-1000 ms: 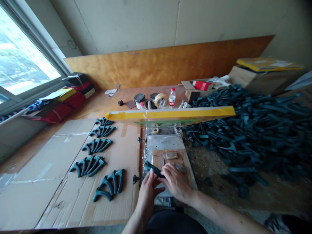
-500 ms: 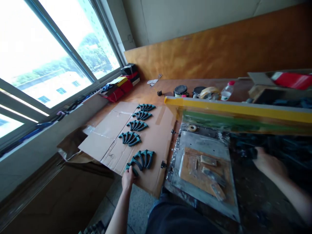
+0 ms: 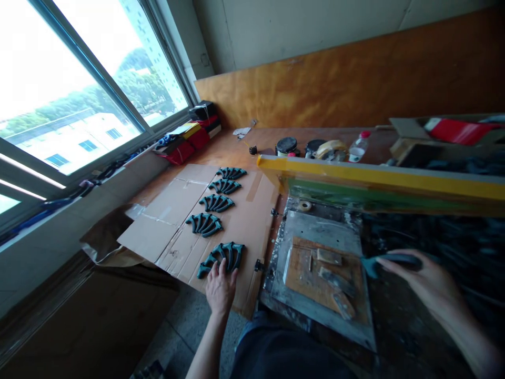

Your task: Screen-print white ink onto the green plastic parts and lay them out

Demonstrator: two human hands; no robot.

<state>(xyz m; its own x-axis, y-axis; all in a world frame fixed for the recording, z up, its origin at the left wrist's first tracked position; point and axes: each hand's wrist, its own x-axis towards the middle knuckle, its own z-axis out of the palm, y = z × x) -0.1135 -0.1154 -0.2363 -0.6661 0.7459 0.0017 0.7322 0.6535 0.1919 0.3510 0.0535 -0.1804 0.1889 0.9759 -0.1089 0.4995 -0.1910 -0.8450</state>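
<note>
My left hand (image 3: 221, 288) hovers at or rests on the front edge of the nearest fan of curved dark handle-like parts (image 3: 237, 251); its fingers are spread, and I cannot tell whether they touch. Several more fans of the same parts (image 3: 205, 223) lie in a row behind it on a flattened cardboard sheet (image 3: 158, 216). In my right hand (image 3: 428, 279) is a single curved dark part with a teal end (image 3: 402, 259), gripped between thumb and fingers above the right side of the bench. Beyond that hand sits a dark, blurred heap of similar parts (image 3: 453, 231).
Between my hands lies a grey metal plate (image 3: 276, 287) with a wooden board (image 3: 300, 281) bearing small blocks. A tape roll (image 3: 304, 206) sits at its back. Behind runs a yellow-edged rail (image 3: 355, 171), with jars (image 3: 286, 146) and a bottle (image 3: 358, 148) past it. Black clips (image 3: 259, 265) line the cardboard's edge.
My left hand has let go of the end part of the near fan and shifted right, fingers spreading. My right hand has come left from the heap, bringing a curved part.
</note>
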